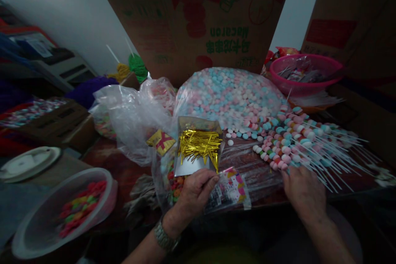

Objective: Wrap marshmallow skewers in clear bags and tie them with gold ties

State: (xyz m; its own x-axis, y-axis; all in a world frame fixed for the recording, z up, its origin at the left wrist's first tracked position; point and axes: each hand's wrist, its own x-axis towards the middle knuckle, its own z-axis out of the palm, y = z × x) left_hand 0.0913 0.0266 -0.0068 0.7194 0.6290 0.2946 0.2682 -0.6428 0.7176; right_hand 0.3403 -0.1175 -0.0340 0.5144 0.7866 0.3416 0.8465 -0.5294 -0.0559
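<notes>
My left hand [200, 187], with a watch on its wrist, is closed at the top left corner of a printed clear packet [227, 189], thumb and fingers pinched together. Right behind it stands an open box of gold twist ties [199, 144]. On the right, my right hand [305, 189] reaches to the near edge of a pile of candy skewers [287, 142] with white sticks; its fingertips touch the pile, and what they hold is hidden. Loose pastel candies [244, 135] lie between the box and the skewers.
Behind stands a large bag of pastel candies [229, 95] before a tall carton [198, 20]. A pink basket [306, 84] is at the back right. Clear plastic bags [133, 111] and a bowl of ring candies [105, 210] are on the left.
</notes>
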